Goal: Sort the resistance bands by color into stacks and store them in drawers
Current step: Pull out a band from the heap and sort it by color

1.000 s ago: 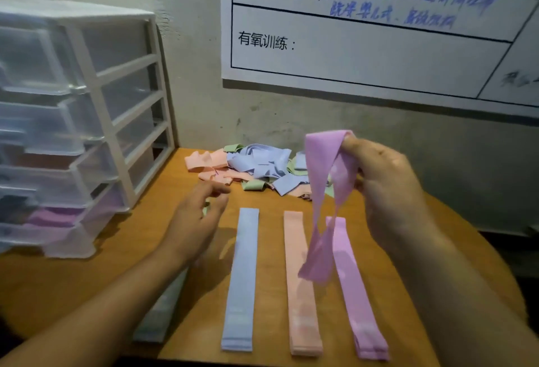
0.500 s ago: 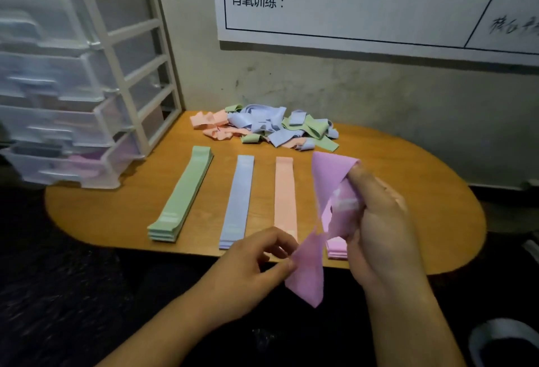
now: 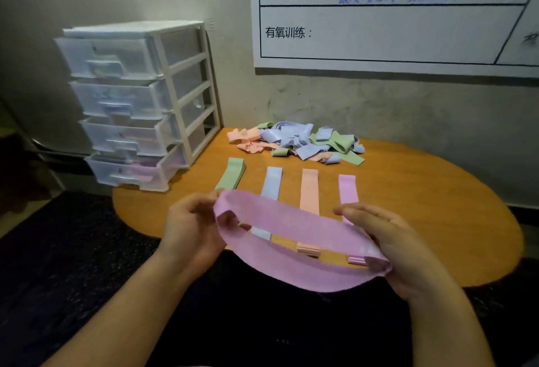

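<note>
Pink band (image 3: 291, 220): open loop held in the air above the near rim of the tabletop (image 3: 437, 206), in front of the stacks.
Left hand (image 3: 192, 229): fingers curled round the band's left end.
Right hand (image 3: 388, 244): fingers loosely bent, holding the right end.
Step, as judged: press the loop flat, then lay it squarely on the pink stack (image 3: 348, 188).
Edges: the stack's near end lies close to the rim, so a skewed band could overhang.
Open room: bare wood to the right; peach stack (image 3: 310, 191) just beside on the left; unsorted pile (image 3: 294, 145) well apart.

Left hand (image 3: 192, 229) and right hand (image 3: 390, 238) hold a pink band (image 3: 291, 250) open above the table (image 3: 423, 191).
</note>
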